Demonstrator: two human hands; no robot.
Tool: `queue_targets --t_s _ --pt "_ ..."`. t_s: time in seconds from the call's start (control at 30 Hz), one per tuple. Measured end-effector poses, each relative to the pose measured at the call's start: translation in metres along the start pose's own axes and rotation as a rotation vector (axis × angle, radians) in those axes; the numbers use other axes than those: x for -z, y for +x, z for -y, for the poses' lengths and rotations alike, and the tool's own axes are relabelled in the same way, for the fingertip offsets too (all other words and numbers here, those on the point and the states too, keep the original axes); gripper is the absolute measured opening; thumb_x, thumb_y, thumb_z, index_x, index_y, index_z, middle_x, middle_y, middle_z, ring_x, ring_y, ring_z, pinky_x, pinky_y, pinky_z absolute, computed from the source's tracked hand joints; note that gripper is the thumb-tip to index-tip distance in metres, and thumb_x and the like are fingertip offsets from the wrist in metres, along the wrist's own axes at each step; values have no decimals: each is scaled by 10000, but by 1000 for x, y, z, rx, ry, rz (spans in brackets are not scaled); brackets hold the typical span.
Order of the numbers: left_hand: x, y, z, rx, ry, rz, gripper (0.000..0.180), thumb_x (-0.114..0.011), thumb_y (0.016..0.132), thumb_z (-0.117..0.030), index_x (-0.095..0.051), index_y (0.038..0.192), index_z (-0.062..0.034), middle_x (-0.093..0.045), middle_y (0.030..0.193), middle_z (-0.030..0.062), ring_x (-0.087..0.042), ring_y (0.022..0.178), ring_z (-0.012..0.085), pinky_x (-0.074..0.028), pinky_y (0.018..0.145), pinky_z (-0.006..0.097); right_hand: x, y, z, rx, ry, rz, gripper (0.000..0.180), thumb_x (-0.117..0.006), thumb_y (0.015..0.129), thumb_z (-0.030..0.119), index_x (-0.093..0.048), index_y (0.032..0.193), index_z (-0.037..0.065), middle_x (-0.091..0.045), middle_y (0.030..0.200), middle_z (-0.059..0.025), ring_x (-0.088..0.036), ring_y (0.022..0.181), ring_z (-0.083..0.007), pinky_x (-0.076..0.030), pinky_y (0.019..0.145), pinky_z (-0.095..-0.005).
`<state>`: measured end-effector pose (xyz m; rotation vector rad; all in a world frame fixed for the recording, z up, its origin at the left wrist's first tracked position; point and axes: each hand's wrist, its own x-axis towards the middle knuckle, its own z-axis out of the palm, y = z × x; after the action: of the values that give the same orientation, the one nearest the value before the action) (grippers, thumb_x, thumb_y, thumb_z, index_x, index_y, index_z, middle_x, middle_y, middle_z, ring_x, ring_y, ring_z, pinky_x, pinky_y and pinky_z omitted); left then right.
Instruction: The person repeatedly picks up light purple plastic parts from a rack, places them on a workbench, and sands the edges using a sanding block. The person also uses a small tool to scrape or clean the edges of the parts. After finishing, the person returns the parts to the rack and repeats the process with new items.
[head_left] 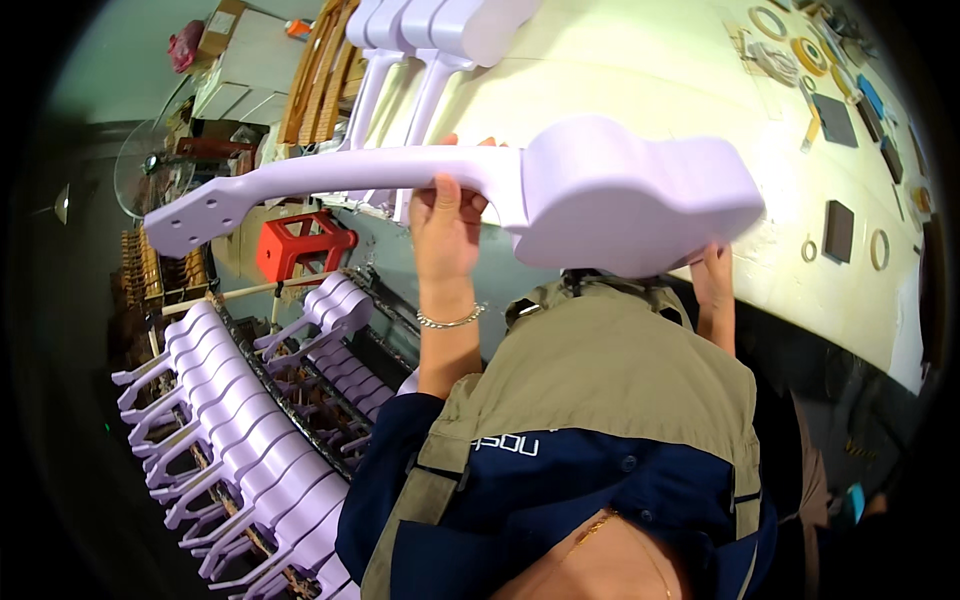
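Observation:
A lilac ukulele (630, 200), without strings, is held up crosswise in front of my chest. Its headstock with several peg holes points left and its rounded body lies to the right. My left hand (449, 220) is closed around the neck close to the body, with the thumb on the near side. At the lower right of the body, my right hand (712, 275) supports the edge from below; its fingers are partly hidden behind the ukulele.
More lilac ukuleles (440, 40) stand on the pale worktable (640, 90) at the far side. A rack on the left carries a row of lilac ukuleles (235, 420). A red stool (300, 245) stands behind it. Tape rolls (808, 57) and a dark block (839, 231) lie at the right.

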<state>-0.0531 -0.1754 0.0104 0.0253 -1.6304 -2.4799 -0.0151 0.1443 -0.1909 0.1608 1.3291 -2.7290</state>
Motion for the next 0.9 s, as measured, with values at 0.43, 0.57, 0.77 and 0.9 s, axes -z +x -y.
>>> queue_targets --t_s 0.43,0.57,0.77,0.9 --pt "-14 5 17 -22 -60 194 409 -586 861 -330 -476 1097 -14 -598 1088 203 -555 1092 325 -466 923 433 51 7 -11 -19 -20 -19 826 -806 640 111 -348 1322 19 -445 1276 -87 -442 1178 -224 -380 960 -365" --pt "-20 7 17 23 -70 252 405 -618 848 -299 -476 1089 -6 -588 1118 212 -531 1130 333 -476 920 419 81 12 -20 -46 27 51 874 -848 602 170 -363 1320 50 -502 1214 -44 -459 1160 -191 -378 945 -341" --pt "-30 3 0 -67 157 106 730 -292 935 -520 37 1449 -118 -470 1297 200 -562 1102 261 -540 803 355 64 31 -19 27 -103 90 781 -697 733 490 -386 1298 49 -512 1192 -87 -560 927 -199 -454 753 -304" --pt "-29 6 -5 -46 184 102 742 -178 914 -595 3 1453 -119 -481 1293 196 -611 1005 228 -535 805 351 61 36 -13 10 -123 97 778 -668 740 513 -388 1297 48 -516 1187 -92 -560 899 -199 -452 731 -301"
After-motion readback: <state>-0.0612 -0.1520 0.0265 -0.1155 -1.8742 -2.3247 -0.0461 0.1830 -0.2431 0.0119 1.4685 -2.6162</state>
